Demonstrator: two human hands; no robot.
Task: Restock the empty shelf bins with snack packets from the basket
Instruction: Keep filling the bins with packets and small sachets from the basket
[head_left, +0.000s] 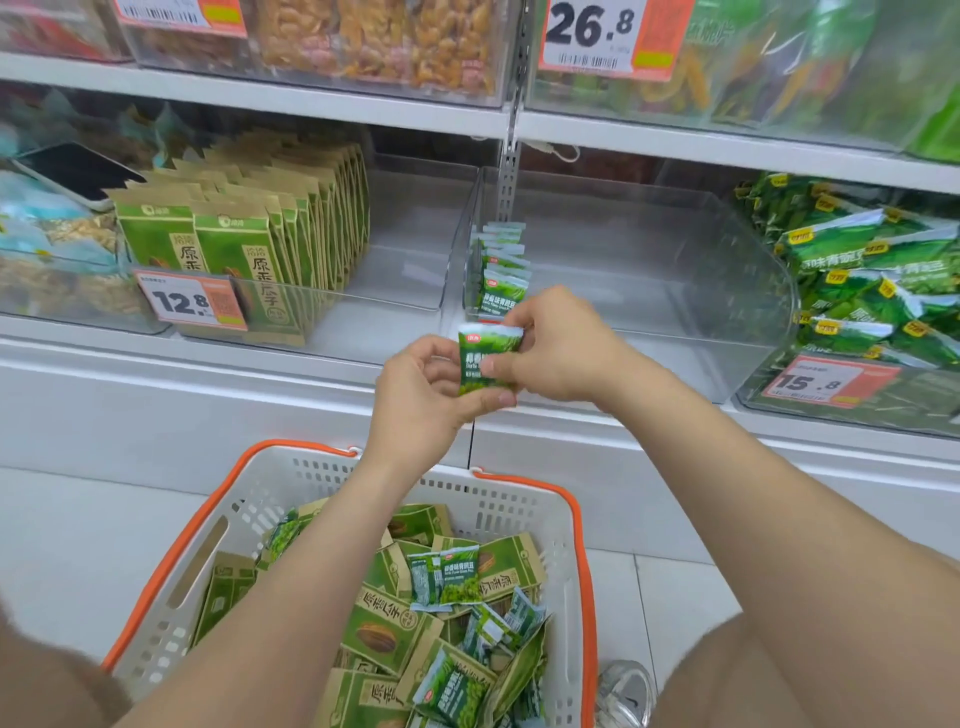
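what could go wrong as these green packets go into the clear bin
The row of upright packets stands against the left wall of the clear bin with open space beside it; pushing more in could topple it. The green packets pinched between left hand and right hand could slip. The basket mixes two packet kinds, inviting a wrong pick.

We've got white metal store shelving (727, 148) across the whole top half, 9 o'clock round to 3. A grey perforated upright (509, 171) at 12 splits it into two bays. Under the shelves sits a plain white base panel (182, 415) with a seam near centre. The floor (67, 551) at 8 and 4 o'clock is pale glossy tile. The light is bright and even.
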